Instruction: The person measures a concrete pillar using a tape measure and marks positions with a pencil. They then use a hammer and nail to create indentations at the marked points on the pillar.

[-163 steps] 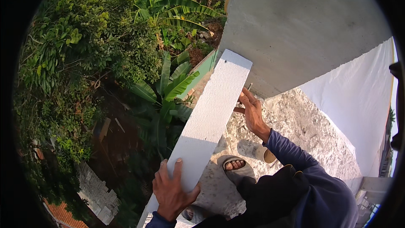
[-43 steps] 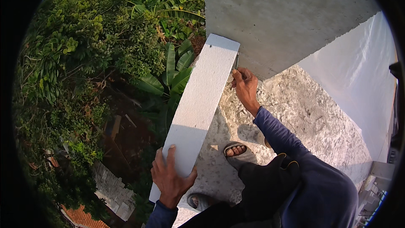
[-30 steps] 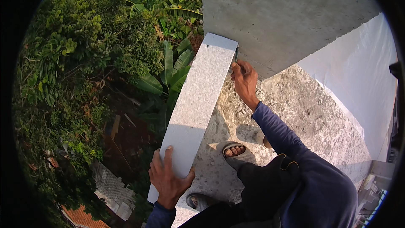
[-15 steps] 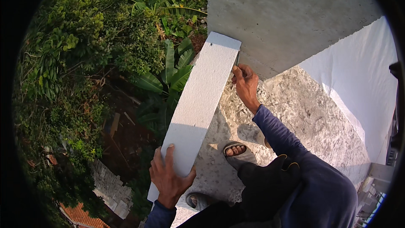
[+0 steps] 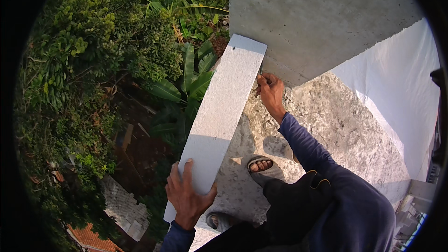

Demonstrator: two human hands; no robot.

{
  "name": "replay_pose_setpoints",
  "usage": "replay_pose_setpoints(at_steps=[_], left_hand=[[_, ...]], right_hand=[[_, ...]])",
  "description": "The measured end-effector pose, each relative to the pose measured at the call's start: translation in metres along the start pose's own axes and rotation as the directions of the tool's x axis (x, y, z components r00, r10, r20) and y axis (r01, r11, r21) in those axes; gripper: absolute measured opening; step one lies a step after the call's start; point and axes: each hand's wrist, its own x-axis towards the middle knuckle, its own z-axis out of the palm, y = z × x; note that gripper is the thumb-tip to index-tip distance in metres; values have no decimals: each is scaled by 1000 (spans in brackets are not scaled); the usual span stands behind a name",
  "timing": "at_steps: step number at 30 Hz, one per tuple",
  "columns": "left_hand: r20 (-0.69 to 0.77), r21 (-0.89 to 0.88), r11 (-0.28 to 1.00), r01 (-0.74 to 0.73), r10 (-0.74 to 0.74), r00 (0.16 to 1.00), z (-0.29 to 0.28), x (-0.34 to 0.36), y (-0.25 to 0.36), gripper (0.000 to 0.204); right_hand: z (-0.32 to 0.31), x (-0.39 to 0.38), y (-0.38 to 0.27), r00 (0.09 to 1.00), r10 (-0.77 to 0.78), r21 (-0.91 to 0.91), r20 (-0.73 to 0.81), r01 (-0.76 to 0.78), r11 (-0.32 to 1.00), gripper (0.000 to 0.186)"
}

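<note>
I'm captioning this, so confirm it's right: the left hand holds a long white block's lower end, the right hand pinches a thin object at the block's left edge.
Wrong edge: the head view shows the right hand pinching the thin object at the right edge of the long white block. The left hand does hold the block's lower end.
</note>
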Motion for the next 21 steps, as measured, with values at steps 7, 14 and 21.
replay_pose_setpoints(at_steps=[7, 14, 21], left_hand=[[-7, 0, 1000, 0, 0, 1000, 3, -1, 0, 90], [5, -13, 1000, -6, 6, 1000, 4, -1, -2, 91], [5, -16, 1000, 0, 0, 1000, 5, -1, -2, 91]], right_hand=[[0, -4, -18, 987, -145, 35, -72, 148, 988, 40], [-3, 10, -15, 986, -162, -70, -37, 159, 985, 41], [4, 7, 16, 998, -56, -63, -15, 55, 996, 36]])
